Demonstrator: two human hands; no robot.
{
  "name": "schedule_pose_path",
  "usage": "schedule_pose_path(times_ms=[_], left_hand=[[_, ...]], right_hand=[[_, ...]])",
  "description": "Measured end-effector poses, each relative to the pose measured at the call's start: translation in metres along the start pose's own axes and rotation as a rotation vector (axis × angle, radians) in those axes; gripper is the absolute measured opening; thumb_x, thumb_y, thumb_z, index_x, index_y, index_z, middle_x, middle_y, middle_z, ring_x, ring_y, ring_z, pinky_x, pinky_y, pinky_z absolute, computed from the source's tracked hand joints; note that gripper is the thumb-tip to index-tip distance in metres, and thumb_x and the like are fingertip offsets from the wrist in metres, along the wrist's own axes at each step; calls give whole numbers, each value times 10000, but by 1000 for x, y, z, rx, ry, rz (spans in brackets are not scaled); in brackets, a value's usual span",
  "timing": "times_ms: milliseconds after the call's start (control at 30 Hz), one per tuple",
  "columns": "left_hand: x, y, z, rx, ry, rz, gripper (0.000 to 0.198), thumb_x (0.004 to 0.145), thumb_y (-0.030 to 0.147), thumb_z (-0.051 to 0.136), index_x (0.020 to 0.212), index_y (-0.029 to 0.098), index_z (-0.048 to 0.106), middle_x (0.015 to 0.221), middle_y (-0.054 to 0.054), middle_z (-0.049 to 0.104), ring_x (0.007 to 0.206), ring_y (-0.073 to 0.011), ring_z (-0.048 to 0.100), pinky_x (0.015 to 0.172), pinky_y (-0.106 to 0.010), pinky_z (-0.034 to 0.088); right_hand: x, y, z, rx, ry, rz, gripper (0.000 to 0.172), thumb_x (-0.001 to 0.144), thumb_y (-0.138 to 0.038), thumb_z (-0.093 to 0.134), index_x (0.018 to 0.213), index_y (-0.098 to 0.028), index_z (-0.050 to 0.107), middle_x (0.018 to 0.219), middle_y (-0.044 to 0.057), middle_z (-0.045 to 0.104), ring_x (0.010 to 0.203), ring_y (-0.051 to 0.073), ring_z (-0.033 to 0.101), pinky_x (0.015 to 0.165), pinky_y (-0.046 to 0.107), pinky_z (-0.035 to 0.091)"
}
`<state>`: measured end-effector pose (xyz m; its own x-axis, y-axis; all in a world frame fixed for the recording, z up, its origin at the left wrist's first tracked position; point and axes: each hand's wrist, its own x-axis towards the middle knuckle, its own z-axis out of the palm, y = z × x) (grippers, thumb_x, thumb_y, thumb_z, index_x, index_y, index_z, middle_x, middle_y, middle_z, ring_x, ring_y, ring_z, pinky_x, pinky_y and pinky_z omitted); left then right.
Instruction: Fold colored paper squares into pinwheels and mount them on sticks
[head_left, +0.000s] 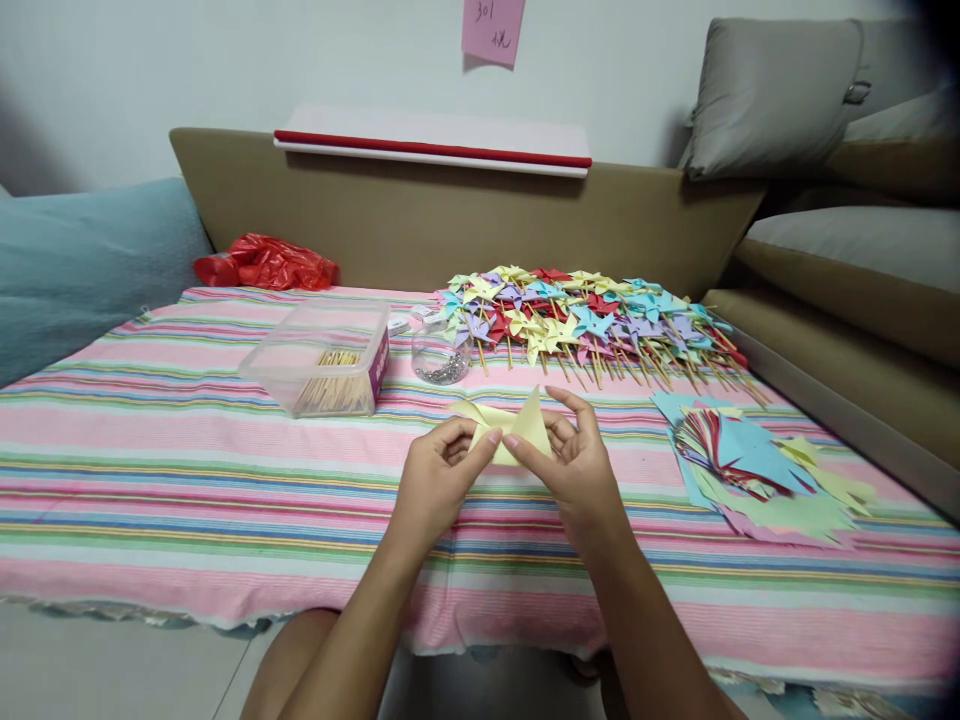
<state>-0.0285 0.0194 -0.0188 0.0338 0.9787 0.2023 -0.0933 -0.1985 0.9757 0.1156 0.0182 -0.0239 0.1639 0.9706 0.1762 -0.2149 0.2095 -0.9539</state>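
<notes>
Nr the front edge of the striped cloth (225, 480), abt midway along, a yellow paper (534, 428) is in 2 hands. L hand (442, 475) pinches one side w/ its thumb in front & fingers curled behind. R hand (586, 475) pinches the other side, thumb nr the L thumb; its pointer finger is up & bent, just beside a paper corner that sticks up. By the right edge is a messy pile of cut papers (780, 465). Farther back, left of the middle, a clear box (274, 365) has thin sticks (335, 388) in it, w/ a round tub (421, 345) of tiny shiny bits (450, 369) nr it. Lots of pinwheels (592, 320) lie twd the back edge, & a red bag (277, 265) is nr the back left corner
</notes>
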Motion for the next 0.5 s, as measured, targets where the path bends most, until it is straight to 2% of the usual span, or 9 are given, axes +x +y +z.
schedule_pose_path(times_ms=[100,233,300,400,500], left_hand=[[2,-2,-7,83,-67,1,254,802,409,754,730,172,700,640,7,555,593,-129,468,557,-237,341],[3,-7,-13,218,-89,32,247,829,404,726,733,178,708,623,9,559,573,-129,457,537,-242,314],[3,-9,-13,237,-99,29,234,829,403,729,763,178,728,654,-4,611,598,-140,513,553,-241,352],[4,-8,-9,96,-37,-4,260,796,387,773,965,191,753,932,-54,736,802,-186,656,703,-246,475],[0,-7,4,-122,43,-85,364,767,374,806,1077,200,725,1107,-76,735,952,-199,683,835,-268,510]], right_hand=[[0,-1,-6,24,-102,103,652,676,-340,857,1217,-253,505,907,22,755,808,200,706,736,315,546],[0,3,-9,6,-111,136,578,678,-331,859,1139,-240,522,810,-8,754,699,163,680,644,258,514],[0,6,-9,4,-114,157,561,679,-322,861,1120,-237,524,776,-20,746,663,152,667,603,238,498],[1,6,-4,98,2,155,559,660,-302,872,1101,-236,535,789,-24,744,683,156,684,620,248,519],[0,3,7,323,175,110,506,672,-284,859,1071,-231,551,938,0,749,846,173,717,781,298,558]])
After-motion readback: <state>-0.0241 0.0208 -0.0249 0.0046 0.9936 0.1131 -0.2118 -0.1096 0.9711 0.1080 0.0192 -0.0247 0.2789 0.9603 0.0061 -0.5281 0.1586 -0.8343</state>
